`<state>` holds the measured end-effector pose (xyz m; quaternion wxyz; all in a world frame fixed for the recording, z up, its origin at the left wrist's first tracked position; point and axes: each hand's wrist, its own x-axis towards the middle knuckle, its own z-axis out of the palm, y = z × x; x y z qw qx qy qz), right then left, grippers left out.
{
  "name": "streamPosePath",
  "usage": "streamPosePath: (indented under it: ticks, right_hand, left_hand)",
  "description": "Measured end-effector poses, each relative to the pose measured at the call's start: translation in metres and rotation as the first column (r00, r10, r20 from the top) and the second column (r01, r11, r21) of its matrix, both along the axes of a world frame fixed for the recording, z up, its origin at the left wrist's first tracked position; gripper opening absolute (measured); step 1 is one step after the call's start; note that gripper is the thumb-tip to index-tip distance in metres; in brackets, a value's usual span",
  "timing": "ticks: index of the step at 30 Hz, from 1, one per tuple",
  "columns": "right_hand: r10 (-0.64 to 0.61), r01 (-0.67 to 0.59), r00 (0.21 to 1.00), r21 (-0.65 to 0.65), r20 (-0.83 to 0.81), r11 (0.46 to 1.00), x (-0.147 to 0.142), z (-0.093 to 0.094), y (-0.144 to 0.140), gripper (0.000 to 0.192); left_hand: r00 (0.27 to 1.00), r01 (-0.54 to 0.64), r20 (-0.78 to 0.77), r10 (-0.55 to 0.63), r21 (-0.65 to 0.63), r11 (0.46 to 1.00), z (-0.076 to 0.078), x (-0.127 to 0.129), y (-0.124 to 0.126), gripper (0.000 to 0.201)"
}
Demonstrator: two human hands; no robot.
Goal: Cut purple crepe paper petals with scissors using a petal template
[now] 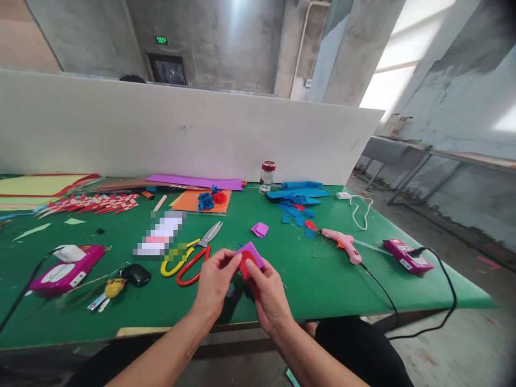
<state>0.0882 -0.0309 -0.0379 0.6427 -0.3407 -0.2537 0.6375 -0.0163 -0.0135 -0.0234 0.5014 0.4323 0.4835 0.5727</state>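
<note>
Over the table's front edge, my left hand point(217, 277) and my right hand point(269, 290) meet, both closed with thumbs on top. Between them is a red paper petal point(246, 264) laid against a piece of purple paper point(252, 250). The fingers underneath are hidden. Just left of my left hand lie scissors point(200, 245) with one yellow and one red handle. A small stack of purple paper pieces point(260, 230) rests beyond my hands.
Rightward are a pink glue gun point(341, 242), blue paper scraps point(299, 215) and a magenta power strip point(408, 257). Leftward sit another power strip point(72, 271) and keys point(108, 293). Paper flowers point(212, 199) and a glass jar point(266, 177) stand before a white partition point(181, 134).
</note>
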Motion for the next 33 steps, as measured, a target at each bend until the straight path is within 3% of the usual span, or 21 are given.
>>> streamPosePath:
  ticks: [4,9,13,15,18,20,26,33]
  right_hand:
    - [-0.044,0.046,0.999,-0.051,0.028,0.998,-0.001,-0.004,0.002,0.031]
    - [0.059,-0.061,0.998,-0.084,-0.028,0.995,0.01,-0.004,0.01,0.034]
    - [0.128,-0.132,0.991,-0.081,-0.049,0.988,0.021,0.001,0.015,0.056]
    - [0.136,-0.134,0.989,-0.038,0.063,0.99,0.026,0.003,0.016,0.057]
    - [0.097,-0.124,0.935,0.059,0.342,0.99,0.03,0.005,0.016,0.037]
    - [0.08,-0.125,0.899,0.077,0.43,0.989,0.031,0.005,0.015,0.031]
    - [0.117,-0.123,0.967,0.011,0.228,0.992,0.03,0.003,0.015,0.031]
    - [0.131,-0.128,0.989,-0.034,0.075,0.991,0.023,-0.001,0.014,0.03]
  left_hand:
    - [1.0,0.003,-0.022,-0.003,0.009,1.0,0.001,0.003,-0.002,0.027]
    - [0.997,0.058,-0.041,-0.058,-0.004,0.998,0.004,-0.002,0.001,0.027]
    - [0.994,0.091,0.058,-0.088,-0.059,0.994,0.0,-0.008,0.005,0.028]
    - [0.994,0.099,0.052,-0.095,-0.067,0.993,-0.002,-0.009,0.007,0.029]
    - [0.995,0.097,-0.034,-0.099,-0.053,0.994,-0.001,-0.009,0.008,0.029]
    - [0.991,0.113,-0.071,-0.117,-0.053,0.992,0.0,-0.008,0.008,0.03]
    - [0.975,0.221,0.029,-0.219,-0.092,0.971,0.004,-0.009,0.006,0.031]
    - [0.972,0.176,-0.149,-0.182,-0.054,0.983,0.005,-0.006,0.004,0.014]
